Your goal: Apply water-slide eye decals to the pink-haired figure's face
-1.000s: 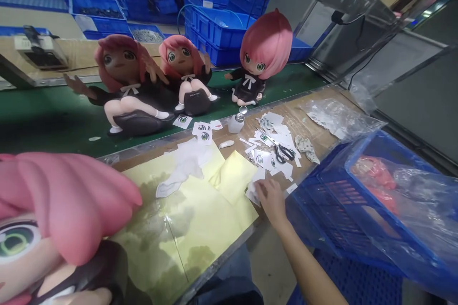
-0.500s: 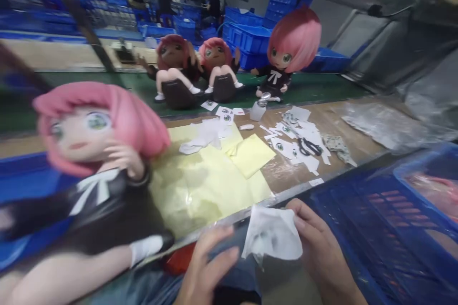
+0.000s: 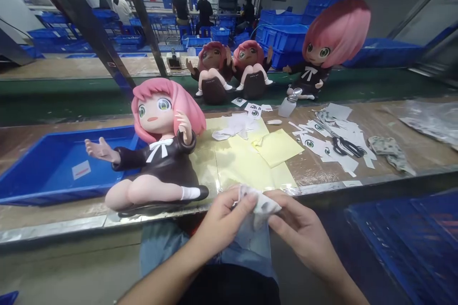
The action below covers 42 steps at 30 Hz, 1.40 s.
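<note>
A small white cloth (image 3: 264,204) with dark smudges is bunched up between my hands, above my lap at the table's front edge. My left hand (image 3: 227,214) pinches its left side, thumb on top. On the other side, my right hand (image 3: 302,231) has its fingers around the cloth's right corner, partly hiding it. To the left, a pink-haired figure (image 3: 161,147) in a dark dress sits at the table edge, one arm stretched out and the other hand raised by its face. Yellow sheets (image 3: 279,147) lie just beyond my hands.
A blue tray (image 3: 32,162) holds a small printed card. Eye decals (image 3: 311,144), black-handled scissors (image 3: 347,147), a patterned cloth (image 3: 390,150) and a small bottle (image 3: 287,107) lie to the right. Behind are more figures (image 3: 252,71); blue crates (image 3: 411,228) stand at lower right.
My left hand, apart from the cloth before, now grips it, and the cloth has gone from spread out to bunched. The view has swung left, showing more of the figure and the blue tray.
</note>
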Each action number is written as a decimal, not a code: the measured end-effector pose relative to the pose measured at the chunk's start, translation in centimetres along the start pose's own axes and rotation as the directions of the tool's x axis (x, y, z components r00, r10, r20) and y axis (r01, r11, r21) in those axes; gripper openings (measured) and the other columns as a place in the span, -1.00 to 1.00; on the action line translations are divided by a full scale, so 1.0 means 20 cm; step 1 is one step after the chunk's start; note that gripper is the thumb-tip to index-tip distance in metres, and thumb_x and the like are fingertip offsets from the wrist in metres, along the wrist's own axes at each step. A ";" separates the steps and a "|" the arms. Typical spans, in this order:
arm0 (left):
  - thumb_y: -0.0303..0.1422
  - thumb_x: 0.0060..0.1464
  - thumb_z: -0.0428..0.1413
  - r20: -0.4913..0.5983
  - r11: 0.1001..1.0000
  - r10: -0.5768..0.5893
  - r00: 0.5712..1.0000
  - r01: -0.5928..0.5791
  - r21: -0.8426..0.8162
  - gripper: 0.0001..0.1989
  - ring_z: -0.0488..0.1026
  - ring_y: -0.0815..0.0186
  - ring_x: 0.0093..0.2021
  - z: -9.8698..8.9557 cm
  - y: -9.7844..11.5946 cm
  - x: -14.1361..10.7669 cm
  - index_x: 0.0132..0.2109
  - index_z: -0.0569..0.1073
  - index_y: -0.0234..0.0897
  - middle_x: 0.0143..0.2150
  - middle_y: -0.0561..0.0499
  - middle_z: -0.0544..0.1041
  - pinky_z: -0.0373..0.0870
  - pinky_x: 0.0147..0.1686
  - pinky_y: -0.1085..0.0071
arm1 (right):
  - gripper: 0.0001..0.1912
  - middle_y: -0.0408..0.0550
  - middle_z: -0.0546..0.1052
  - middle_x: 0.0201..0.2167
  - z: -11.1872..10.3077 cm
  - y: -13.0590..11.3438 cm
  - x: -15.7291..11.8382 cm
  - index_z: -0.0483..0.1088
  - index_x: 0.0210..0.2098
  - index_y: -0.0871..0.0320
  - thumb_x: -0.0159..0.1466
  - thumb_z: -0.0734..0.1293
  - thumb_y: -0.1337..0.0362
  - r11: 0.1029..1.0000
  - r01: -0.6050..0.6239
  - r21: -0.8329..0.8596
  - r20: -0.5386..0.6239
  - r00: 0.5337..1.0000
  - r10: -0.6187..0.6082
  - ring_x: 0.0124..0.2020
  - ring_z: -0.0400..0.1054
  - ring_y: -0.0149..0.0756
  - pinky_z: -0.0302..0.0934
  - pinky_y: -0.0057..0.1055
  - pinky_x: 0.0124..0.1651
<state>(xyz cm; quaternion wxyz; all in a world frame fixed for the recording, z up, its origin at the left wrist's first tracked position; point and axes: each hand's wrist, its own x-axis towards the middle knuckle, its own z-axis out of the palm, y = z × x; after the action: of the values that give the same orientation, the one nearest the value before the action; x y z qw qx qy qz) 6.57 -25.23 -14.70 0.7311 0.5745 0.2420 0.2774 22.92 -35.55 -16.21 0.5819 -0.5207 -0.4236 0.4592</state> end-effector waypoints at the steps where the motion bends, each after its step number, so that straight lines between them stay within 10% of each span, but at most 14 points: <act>1: -0.01 0.26 0.21 -0.032 0.999 -0.018 0.999 0.016 -0.037 -0.57 0.33 0.37 -0.30 0.00 0.00 0.01 -0.32 0.52 -0.33 -0.36 0.01 0.41 0.29 -0.23 0.48 | -0.74 0.01 0.52 -0.22 0.01 -0.01 0.01 0.57 -0.28 0.10 0.27 0.50 0.04 1.000 -0.014 0.020 -0.015 1.000 0.014 -0.14 0.41 -0.24 0.31 -0.42 -0.04; 7: 0.08 0.16 0.25 -0.160 0.965 -0.127 0.979 0.085 -0.250 -0.50 0.27 0.45 -0.41 0.01 -0.02 0.06 -0.25 0.41 -0.33 -0.39 0.06 0.37 0.26 -0.41 0.55 | -0.66 -0.07 0.51 -0.32 0.08 0.01 0.05 0.45 -0.26 0.08 0.30 0.44 -0.06 0.914 -0.195 0.356 -0.041 0.974 0.224 -0.34 0.38 -0.33 0.33 -0.41 -0.23; 14: 0.03 0.11 0.32 -0.258 0.968 -0.092 0.962 0.026 -0.248 -0.52 0.33 0.41 -0.40 0.00 0.03 0.08 -0.31 0.40 -0.32 -0.42 0.06 0.39 0.32 -0.40 0.54 | -0.51 0.09 0.56 -0.33 0.15 0.04 0.06 0.57 -0.10 0.18 0.19 0.53 -0.08 0.759 -0.392 0.520 0.202 0.920 0.336 -0.34 0.47 -0.20 0.35 -0.34 -0.28; 23: 0.03 0.17 0.27 -0.273 0.979 -0.053 0.960 -0.004 -0.204 -0.53 0.27 0.47 -0.44 -0.02 0.02 0.03 -0.29 0.43 -0.34 -0.43 0.07 0.38 0.24 -0.45 0.61 | -0.79 -0.08 0.58 -0.03 0.19 0.10 0.08 0.63 -0.14 -0.07 0.26 0.52 0.05 0.801 -0.142 0.581 -0.058 0.975 0.215 0.01 0.43 -0.24 0.31 -0.30 0.19; 31: -0.01 0.26 0.20 -0.345 0.988 -0.032 0.938 -0.022 -0.152 -0.59 0.29 0.47 -0.44 -0.03 0.00 -0.02 -0.23 0.41 -0.31 -0.40 0.07 0.39 0.29 -0.45 0.61 | -0.80 -0.01 0.61 -0.15 0.20 0.09 0.07 0.64 -0.15 -0.02 0.27 0.51 0.08 0.726 -0.183 0.662 -0.035 0.961 0.274 -0.06 0.49 -0.18 0.27 -0.08 0.29; 38: -0.16 0.44 -0.01 -0.407 0.943 0.228 0.884 -0.098 0.317 -0.69 0.35 0.44 -0.43 -0.04 -0.08 -0.04 -0.24 0.36 -0.28 -0.41 0.08 0.38 0.33 -0.43 0.59 | -0.75 -0.02 0.58 -0.02 0.30 0.01 0.09 0.64 -0.17 -0.04 0.24 0.52 0.00 0.463 -0.119 0.878 0.027 0.980 0.199 0.14 0.43 -0.12 0.33 -0.10 0.28; 42: -0.48 0.34 0.03 -0.189 0.667 0.559 0.807 -0.304 0.680 -0.85 0.34 0.43 -0.47 0.01 -0.14 -0.07 -0.23 0.44 -0.23 -0.44 0.10 0.40 0.24 -0.43 0.54 | -0.62 -0.12 0.62 -0.15 0.36 0.01 0.06 0.64 -0.22 -0.07 0.02 0.64 -0.05 0.405 -0.034 0.914 -0.117 0.933 0.341 -0.03 0.51 -0.29 0.44 -0.39 0.12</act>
<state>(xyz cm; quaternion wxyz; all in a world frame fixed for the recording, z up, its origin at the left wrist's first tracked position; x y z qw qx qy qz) 6.12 -26.83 -17.37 0.3493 0.7571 0.3104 0.4566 16.23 -32.75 -15.61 0.7671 -0.2337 0.0381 0.5962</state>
